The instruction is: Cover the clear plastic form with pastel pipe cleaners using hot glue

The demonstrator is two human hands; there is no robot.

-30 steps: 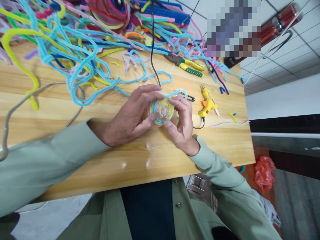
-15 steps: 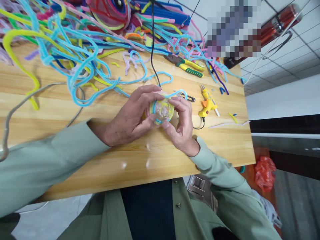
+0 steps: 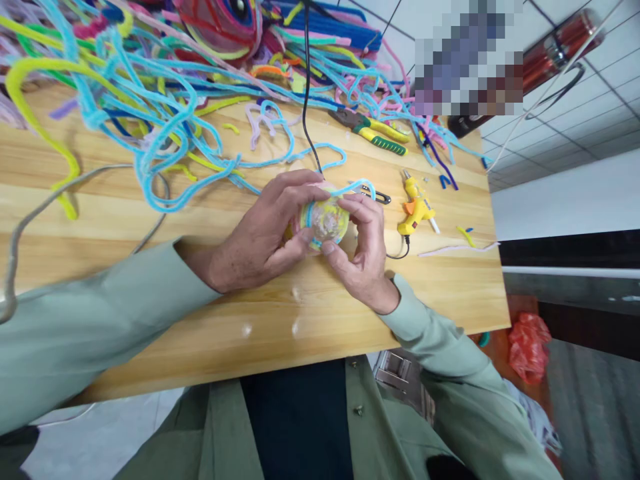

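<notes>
Between my two hands is a small round object (image 3: 327, 221), clear in the middle, with yellow and light blue fuzzy pipe cleaner around it. My left hand (image 3: 273, 230) grips its left side, thumb in front and fingers over the top. On the other side, the fingertips and thumb of my right hand (image 3: 361, 237) press its rim. A light blue pipe cleaner (image 3: 361, 183) runs from the top of the object and curls over my right fingers. Behind that hand lies a dark slotted tool (image 3: 383, 198), partly hidden.
A yellow glue gun (image 3: 416, 205) lies right of my hands, its cord leading off. Green-and-yellow pliers (image 3: 370, 132) rest farther back. Tangled pipe cleaners (image 3: 170, 147) cover the back and left of the wooden table (image 3: 240, 333). A red thermos (image 3: 565, 50) lies beyond the far right corner.
Both hands keep their hold on the round object. My right thumb has shifted very slightly along its lower rim; everything else looks the same.
</notes>
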